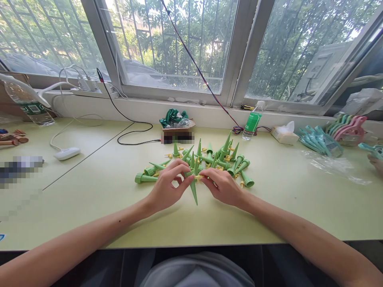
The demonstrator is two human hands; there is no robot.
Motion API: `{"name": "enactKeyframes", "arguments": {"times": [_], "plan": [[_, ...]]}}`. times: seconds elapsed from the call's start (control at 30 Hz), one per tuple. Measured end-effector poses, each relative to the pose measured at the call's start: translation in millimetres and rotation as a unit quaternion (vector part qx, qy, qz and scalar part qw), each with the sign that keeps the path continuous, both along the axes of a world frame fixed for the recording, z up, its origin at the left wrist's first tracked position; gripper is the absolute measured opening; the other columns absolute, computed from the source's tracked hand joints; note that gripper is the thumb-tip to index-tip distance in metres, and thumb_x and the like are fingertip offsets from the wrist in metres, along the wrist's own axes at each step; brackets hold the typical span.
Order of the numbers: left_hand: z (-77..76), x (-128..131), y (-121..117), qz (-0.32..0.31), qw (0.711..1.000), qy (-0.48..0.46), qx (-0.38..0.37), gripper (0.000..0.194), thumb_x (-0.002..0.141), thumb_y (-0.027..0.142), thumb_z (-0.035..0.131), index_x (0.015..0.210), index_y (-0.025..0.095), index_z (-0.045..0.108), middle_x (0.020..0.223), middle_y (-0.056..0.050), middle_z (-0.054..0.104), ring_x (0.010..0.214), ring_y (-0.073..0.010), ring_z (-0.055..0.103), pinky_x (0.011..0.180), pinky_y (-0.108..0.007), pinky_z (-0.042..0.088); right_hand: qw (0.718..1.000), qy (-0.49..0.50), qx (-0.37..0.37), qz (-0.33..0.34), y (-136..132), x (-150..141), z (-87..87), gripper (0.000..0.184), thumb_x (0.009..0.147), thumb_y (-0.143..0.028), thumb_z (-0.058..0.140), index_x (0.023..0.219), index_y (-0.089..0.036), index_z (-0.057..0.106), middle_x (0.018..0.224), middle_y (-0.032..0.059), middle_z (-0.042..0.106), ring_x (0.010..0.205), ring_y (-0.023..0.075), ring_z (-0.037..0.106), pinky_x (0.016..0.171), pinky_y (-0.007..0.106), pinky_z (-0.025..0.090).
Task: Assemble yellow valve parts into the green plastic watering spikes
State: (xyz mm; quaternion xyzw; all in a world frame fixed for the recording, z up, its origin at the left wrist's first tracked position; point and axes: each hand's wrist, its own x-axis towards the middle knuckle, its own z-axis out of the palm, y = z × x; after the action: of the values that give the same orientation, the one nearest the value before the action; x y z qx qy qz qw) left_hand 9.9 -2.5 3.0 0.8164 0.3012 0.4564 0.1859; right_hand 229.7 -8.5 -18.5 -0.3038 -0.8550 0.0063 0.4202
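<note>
Between the thumb and fingers of my left hand [169, 184] is a green plastic watering spike [194, 192], its tip pointing down toward me. My right hand [223, 185] pinches a small yellow valve piece [198, 177], which meets the side of the spike near its collar. Whether the two are joined I cannot tell. Just beyond my hands spreads a pile of green spikes [226, 149] mixed with small yellow pieces. Some spikes stand point up, others lie on their sides, such as one green spike [145, 178] left of my left hand.
Behind the pile sits a small cardboard box [179, 126] with green plastic in it. A water bottle [251, 122], a tissue box [285, 133] and teal hangers [321, 140] stand toward the right. A white mouse-shaped device [67, 153] lies left. Another person's hand [376, 162] shows at the right edge.
</note>
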Motion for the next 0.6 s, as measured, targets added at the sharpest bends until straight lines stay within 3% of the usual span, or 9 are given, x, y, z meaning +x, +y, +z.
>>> {"name": "enactKeyframes", "arguments": {"times": [0.37, 0.6], "plan": [[-0.8, -0.6, 1.1, -0.006, 1.0, 0.006, -0.01, 0.006, 0.094, 0.025, 0.061, 0.092, 0.02, 0.06, 0.096, -0.005, 0.057, 0.079, -0.0126, 0.058, 0.056, -0.02, 0.054, 1.0, 0.023, -0.003, -0.011, -4.0, -1.1, 1.7, 0.015, 0.101, -0.028, 0.054, 0.11, -0.018, 0.061, 0.079, 0.0017, 0.071, 0.051, 0.0095, 0.053, 0.056, 0.023, 0.043], [-1.9, -0.7, 0.8, -0.01, 1.0, 0.005, -0.013, 0.006, 0.095, 0.025, 0.061, 0.093, 0.019, 0.06, 0.095, -0.004, 0.057, 0.076, -0.0115, 0.058, 0.055, -0.02, 0.053, 1.0, 0.01, -0.014, -0.001, -2.8, -0.8, 1.1, 0.013, 0.103, -0.027, 0.05, 0.101, -0.019, 0.06, 0.083, 0.004, 0.071, 0.061, 0.0114, 0.059, 0.06, 0.023, 0.043]]}}
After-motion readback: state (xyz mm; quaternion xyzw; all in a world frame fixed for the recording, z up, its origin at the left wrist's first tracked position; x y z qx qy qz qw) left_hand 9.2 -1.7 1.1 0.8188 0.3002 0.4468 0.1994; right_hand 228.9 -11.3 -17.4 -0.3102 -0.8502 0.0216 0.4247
